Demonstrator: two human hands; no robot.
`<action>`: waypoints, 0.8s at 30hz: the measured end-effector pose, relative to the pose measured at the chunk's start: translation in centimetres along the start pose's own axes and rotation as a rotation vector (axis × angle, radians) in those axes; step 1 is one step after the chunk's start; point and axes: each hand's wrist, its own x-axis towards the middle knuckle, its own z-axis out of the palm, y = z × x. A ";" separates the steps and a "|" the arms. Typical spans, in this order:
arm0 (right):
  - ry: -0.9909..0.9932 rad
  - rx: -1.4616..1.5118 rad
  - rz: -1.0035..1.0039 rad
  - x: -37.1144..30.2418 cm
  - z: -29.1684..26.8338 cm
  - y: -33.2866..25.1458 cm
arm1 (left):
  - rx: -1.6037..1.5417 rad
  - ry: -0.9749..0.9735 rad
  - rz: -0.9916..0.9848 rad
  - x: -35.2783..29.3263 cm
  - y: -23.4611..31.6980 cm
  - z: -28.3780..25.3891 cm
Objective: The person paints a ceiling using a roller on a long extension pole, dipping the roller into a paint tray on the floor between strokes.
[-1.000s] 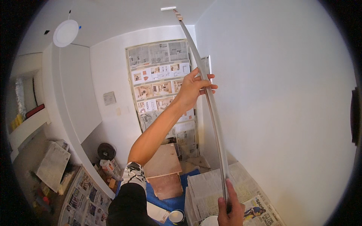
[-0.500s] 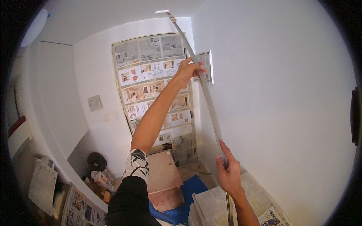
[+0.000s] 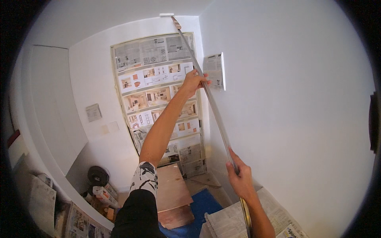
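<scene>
A long metal extension pole slants from the lower right up toward the ceiling. At its top end are a wooden piece and a white paint roller, which sits close to the line where the ceiling meets the far wall; whether it touches cannot be told. My left hand, arm stretched out, is closed round the upper part of the pole. Lower down, my right hand grips the pole, its thumb and forefinger lying along it.
Newspaper and printed sheets cover the door ahead. A newspaper-covered surface lies at lower right. A copper-brown board rests over a blue sheet. A black round object and bags stand at lower left. The white wall rises on the right.
The roller end has shifted slightly left and down, toward the ceiling edge. My left hand has dropped a little with the pole. Both hands keep their hold; the view has shifted slightly.
</scene>
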 end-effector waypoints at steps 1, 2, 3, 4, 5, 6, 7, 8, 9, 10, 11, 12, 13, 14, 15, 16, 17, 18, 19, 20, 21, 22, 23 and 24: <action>-0.020 -0.010 0.012 -0.7 0.1 -0.1 | 0.001 -0.022 -0.005 -0.2 -0.8 -0.9; -0.047 -0.006 0.064 -1.6 -0.1 -0.8 | 0.004 -0.026 -0.019 -1.0 -0.9 -0.8; -0.073 0.001 0.113 -2.3 -0.1 -1.4 | 0.008 -0.029 -0.030 -2.0 -0.6 -0.5; -0.080 -0.034 0.125 -2.8 0.0 -1.7 | 0.012 -0.034 -0.042 -2.7 -0.5 -0.4; -0.088 -0.070 0.130 -3.1 0.1 -2.1 | 0.018 -0.028 -0.039 -3.1 -0.4 -0.8; -0.093 -0.107 0.136 -3.1 0.2 -2.4 | 0.023 -0.023 -0.035 -3.3 -0.4 -1.2; -0.107 -0.114 0.148 -2.9 0.4 -2.6 | 0.027 -0.020 -0.032 -3.4 -0.4 -1.6; -0.122 -0.119 0.164 -2.7 0.6 -2.9 | 0.022 -0.017 -0.032 -3.4 -0.4 -2.1; -0.135 -0.125 0.179 -2.6 0.9 -3.1 | 0.016 -0.016 -0.031 -3.3 -0.4 -2.6; -0.112 -0.110 0.141 -2.5 1.3 -3.0 | 0.009 -0.015 -0.031 -3.1 -0.4 -3.1; -0.090 -0.100 0.102 -2.4 1.8 -2.8 | 0.001 -0.019 -0.029 -3.0 -0.6 -3.6; -0.067 -0.089 0.062 -2.2 2.3 -2.6 | -0.007 -0.023 -0.027 -2.8 -0.7 -4.2; -0.049 -0.091 0.043 -2.1 2.8 -2.6 | -0.015 -0.027 -0.024 -2.6 -0.8 -4.8; -0.032 -0.094 0.023 -1.7 3.3 -2.7 | -0.011 -0.026 -0.019 -2.5 -0.6 -5.0; -0.015 -0.097 0.003 -1.5 3.6 -2.8 | -0.006 -0.025 -0.014 -2.3 -0.4 -5.3; -0.029 -0.104 0.015 -1.2 3.8 -3.0 | -0.002 -0.025 -0.008 -2.1 -0.1 -5.5; -0.040 -0.112 0.031 -1.0 3.9 -3.1 | 0.003 -0.019 -0.004 -2.0 0.1 -5.5; -0.050 -0.120 0.047 -0.8 4.0 -3.2 | 0.007 -0.015 0.000 -2.0 0.5 -5.4; -0.062 -0.123 0.065 -0.5 4.1 -3.5 | 0.010 -0.011 0.004 -1.8 0.7 -5.4; -0.075 -0.122 0.080 -0.1 4.2 -4.1 | -0.001 -0.014 0.014 -1.6 1.0 -5.8; -0.088 -0.121 0.096 0.4 4.4 -4.5 | -0.013 -0.017 0.024 -1.2 1.4 -6.2; -0.091 -0.120 0.098 0.8 4.5 -4.9 | -0.025 -0.021 0.034 -0.8 1.8 -6.5; -0.092 -0.119 0.101 1.3 4.6 -5.3 | -0.010 -0.001 0.025 -0.5 2.2 -6.7; -0.095 -0.117 0.104 1.6 4.8 -5.6 | -0.005 0.003 0.032 -0.2 2.6 -7.0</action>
